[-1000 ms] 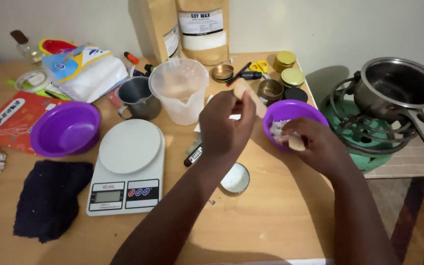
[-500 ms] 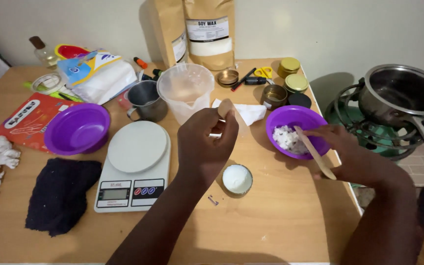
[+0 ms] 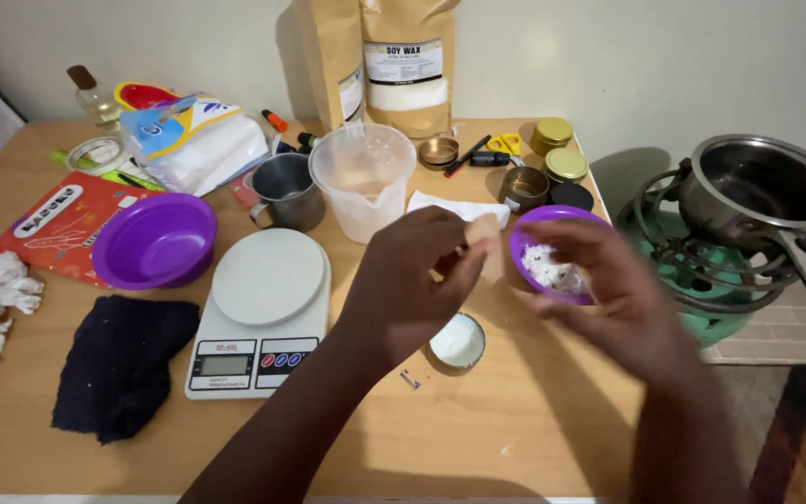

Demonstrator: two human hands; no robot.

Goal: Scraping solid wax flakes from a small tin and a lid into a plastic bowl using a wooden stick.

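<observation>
My left hand (image 3: pixel 408 285) hovers over the middle of the wooden table (image 3: pixel 534 429), its fingers pinched on the end of a flat wooden stick (image 3: pixel 489 245). My right hand (image 3: pixel 613 294) is blurred by motion, its fingers spread over a small purple bowl (image 3: pixel 526 245) of white wax flakes (image 3: pixel 550 271); I see nothing in it. Its fingertips are close to the stick. Below the hands stands a small round tin (image 3: pixel 457 342) filled with white wax. A tiny metal piece (image 3: pixel 409 380) lies beside that tin.
A white kitchen scale (image 3: pixel 268 308), a larger purple bowl (image 3: pixel 156 241), a metal mug (image 3: pixel 286 191) and a clear jug (image 3: pixel 363 177) stand left of the hands. Two brown wax bags (image 3: pixel 409 65) and several tins (image 3: pixel 566 165) are at the back. A steel pot (image 3: pixel 757 187) sits on a green burner on the right, and a dark cloth (image 3: pixel 118 364) lies front left.
My right hand has lifted out of the small purple bowl and no longer shows the stick it held. The stick is now at my left hand's fingertips.
</observation>
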